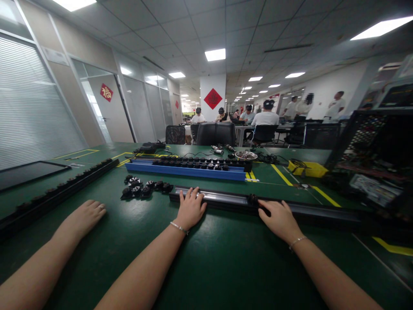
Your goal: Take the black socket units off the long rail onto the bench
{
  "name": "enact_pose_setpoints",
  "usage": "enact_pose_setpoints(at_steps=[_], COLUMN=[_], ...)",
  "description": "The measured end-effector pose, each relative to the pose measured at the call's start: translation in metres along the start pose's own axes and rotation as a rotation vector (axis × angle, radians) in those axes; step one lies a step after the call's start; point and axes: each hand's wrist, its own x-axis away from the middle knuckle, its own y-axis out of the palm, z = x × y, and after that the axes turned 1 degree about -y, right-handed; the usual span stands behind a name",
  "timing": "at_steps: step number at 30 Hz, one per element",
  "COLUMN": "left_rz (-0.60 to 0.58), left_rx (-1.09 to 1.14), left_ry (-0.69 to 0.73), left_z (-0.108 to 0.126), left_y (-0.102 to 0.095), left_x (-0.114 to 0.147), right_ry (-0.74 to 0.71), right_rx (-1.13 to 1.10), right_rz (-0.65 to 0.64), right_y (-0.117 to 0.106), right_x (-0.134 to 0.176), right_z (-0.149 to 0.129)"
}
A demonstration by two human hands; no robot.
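Note:
A long black rail [222, 197] with a shiny, pale inner strip lies across the green table before me. My left hand [190, 209] rests on its left part, fingers spread and flat over the near edge. At mid-rail, a small black knobbed part [252, 199] sits in the channel. My right hand [280, 220] is at that part, thumb and index finger closed at its right side; the exact contact is partly hidden. Left of the rail's end lies a loose cluster of small black parts [142, 187]. Both my wrists wear bracelets.
Another person's hand [88, 217] rests on the table at left, near a long black rail with knobbed parts [64, 189]. Behind my rail stands a blue rail [187, 170]. Farther back are a metal dish [245, 155] and a yellow tray [308, 169]. An open computer case [364, 150] stands right.

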Motion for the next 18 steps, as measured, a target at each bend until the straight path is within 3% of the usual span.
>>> enact_pose_setpoints(at_steps=[12, 18], left_rz=[0.009, 0.06], left_rx=[0.001, 0.04], left_ry=[0.002, 0.094], left_z=[0.002, 0.015], left_y=[0.001, -0.007], left_x=[0.0, 0.0], right_ry=[-0.068, -0.097], right_rx=[0.022, 0.015], right_rz=[-0.04, -0.06], right_y=[0.003, 0.005], right_x=[0.0, 0.0], right_z=[-0.006, -0.017])
